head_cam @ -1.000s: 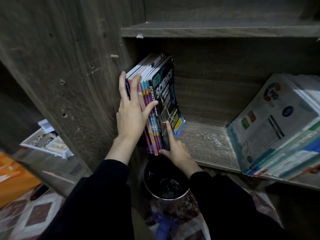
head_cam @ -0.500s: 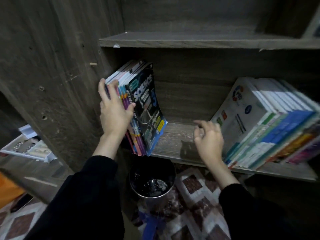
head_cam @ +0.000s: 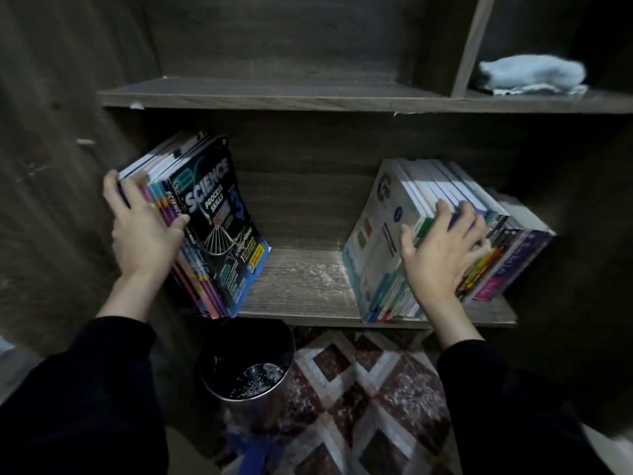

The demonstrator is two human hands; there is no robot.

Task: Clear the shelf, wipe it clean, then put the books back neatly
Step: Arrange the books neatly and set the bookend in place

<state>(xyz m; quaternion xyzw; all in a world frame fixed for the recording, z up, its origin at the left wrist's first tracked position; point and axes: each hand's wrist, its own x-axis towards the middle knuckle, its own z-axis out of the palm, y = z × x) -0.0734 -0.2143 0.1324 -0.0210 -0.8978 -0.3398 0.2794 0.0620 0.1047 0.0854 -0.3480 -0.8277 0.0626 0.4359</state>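
Dark wood shelf [head_cam: 301,286], bare between hands. Left hand [head_cam: 144,234] clamps leaning science stack [head_cam: 222,234], thumb on cover, stopping topple. Right hand [head_cam: 442,258] bent over right stack [head_cam: 376,248] spines, thumb against front cover; fingers blurred, seemingly gripping to straighten.

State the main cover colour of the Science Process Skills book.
The Science Process Skills book has a mostly black cover with white lettering; head view.

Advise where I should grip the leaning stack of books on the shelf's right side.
Probably pinch the right stack across its spines, thumb on the white front cover. Come from the front-left, through the bare gap on the shelf: the stack leans right, leaving that cover exposed.
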